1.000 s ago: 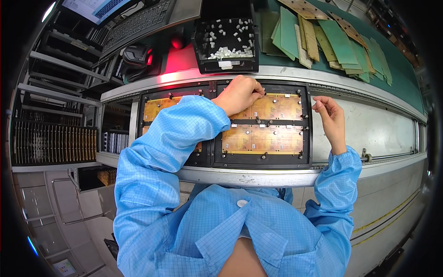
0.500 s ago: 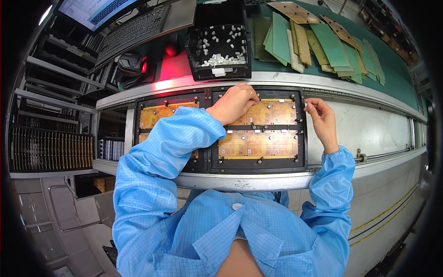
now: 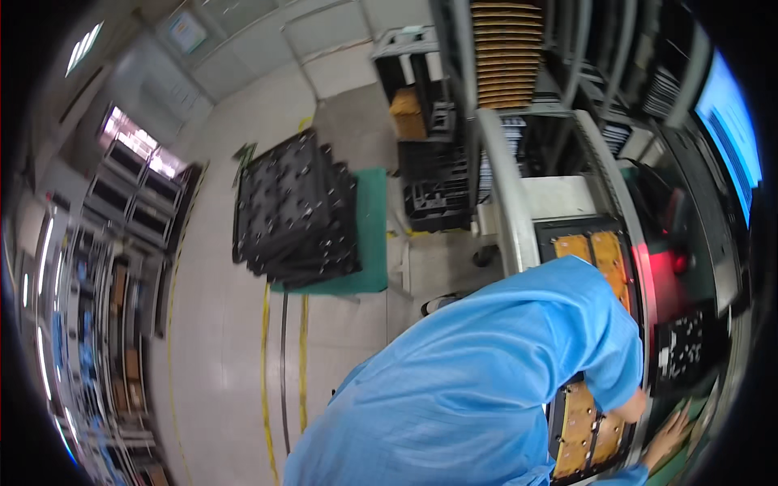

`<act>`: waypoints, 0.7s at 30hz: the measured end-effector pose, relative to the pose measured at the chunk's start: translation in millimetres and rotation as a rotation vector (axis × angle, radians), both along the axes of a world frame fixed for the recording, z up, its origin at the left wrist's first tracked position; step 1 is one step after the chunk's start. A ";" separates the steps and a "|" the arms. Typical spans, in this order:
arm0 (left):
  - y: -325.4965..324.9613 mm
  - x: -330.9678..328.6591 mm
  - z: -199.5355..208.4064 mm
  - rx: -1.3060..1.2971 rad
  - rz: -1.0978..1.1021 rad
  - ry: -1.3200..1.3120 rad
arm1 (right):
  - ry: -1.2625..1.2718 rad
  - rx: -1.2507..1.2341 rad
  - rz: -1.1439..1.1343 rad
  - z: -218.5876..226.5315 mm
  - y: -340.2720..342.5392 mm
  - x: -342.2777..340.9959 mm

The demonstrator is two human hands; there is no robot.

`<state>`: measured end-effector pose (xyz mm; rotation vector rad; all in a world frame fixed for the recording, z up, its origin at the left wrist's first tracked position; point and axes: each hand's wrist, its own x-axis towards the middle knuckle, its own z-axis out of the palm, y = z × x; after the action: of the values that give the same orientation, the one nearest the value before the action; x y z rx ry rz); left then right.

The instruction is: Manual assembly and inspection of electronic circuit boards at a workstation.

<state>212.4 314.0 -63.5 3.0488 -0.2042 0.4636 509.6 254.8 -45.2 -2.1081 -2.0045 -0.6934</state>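
- Amber circuit boards [image 3: 577, 421] lie in black trays [image 3: 579, 227] along the right side of the frame, one group at lower right, another above the bent arm. The middle of the row is hidden behind a blue sleeve [image 3: 519, 316].
- Change of view: half a second ago the boards sat at the centre. The camera has since swung left; a stack of black plates [image 3: 284, 211] on a green table [image 3: 370, 235] now stands left of centre.
- Left hand [image 3: 629, 407]: lower right, at the boards' far edge. Image blurred, fingertips not discernible; closure and contents of the grip cannot be told.
- Right hand [image 3: 669, 433]: near the lower right rim, beyond the left hand. Fingers extended and somewhat apart, no held item seen. Previously it hung beside the tray with fingertips drawn together; it now reaches over the bench.
- Black bin [image 3: 669, 328] with small white pieces [image 3: 690, 348] stands at right, just above the right hand; contact between them is not visible.
- Bearing on the work, as judged: attention appears turned from the boards, and handling at the boards cannot be verified from this view.
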 end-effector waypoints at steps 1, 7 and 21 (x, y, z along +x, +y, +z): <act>0.8 -2.5 -4.0 0.049 0.080 0.051 | 0.120 -0.007 0.051 -4.2 15.8 -5.6; -18.0 4.6 13.9 -0.135 0.012 0.000 | 0.458 -0.083 -0.005 65.4 -45.5 -98.5; -40.5 -244.8 92.1 -0.782 0.117 -0.076 | -0.042 -0.117 -0.110 49.6 -45.3 -116.1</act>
<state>-32.4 273.5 28.6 2.2840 0.1307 0.5118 393.4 209.6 4.4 -2.3034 -2.0097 -0.6574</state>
